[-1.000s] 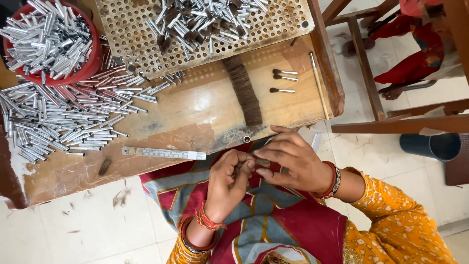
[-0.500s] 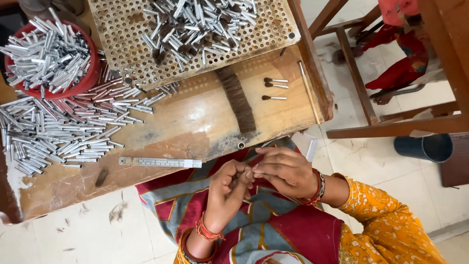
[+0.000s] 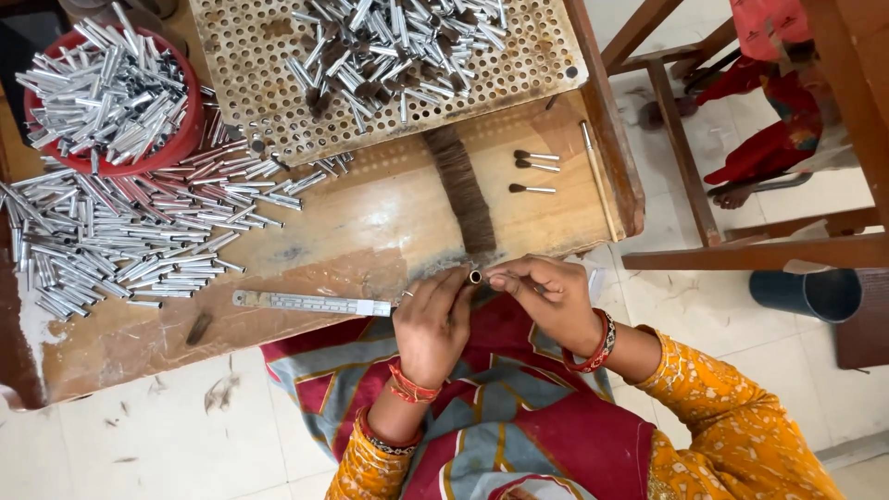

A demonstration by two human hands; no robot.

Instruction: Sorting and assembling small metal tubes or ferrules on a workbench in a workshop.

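My left hand (image 3: 433,319) pinches a small silver metal tube (image 3: 475,277) at the near edge of the wooden table (image 3: 361,231). My right hand (image 3: 546,301) meets it from the right, fingertips pinched on a thin tuft of brown hair at the tube's mouth. A long strip of brown hair (image 3: 463,190) lies on the table just above both hands. Three finished tubes with hair tips (image 3: 532,171) rest to the right of the strip.
A red bowl (image 3: 181,139) full of silver tubes stands at far left, with several loose tubes (image 3: 120,241) spread below it. A perforated board (image 3: 398,56) carries more tubes. A metal ruler (image 3: 310,303) lies near the table edge. Wooden furniture legs (image 3: 741,250) and a dark cup (image 3: 806,292) stand at right.
Both hands have drawn closer together at the table edge. The small tube now shows between the fingertips.
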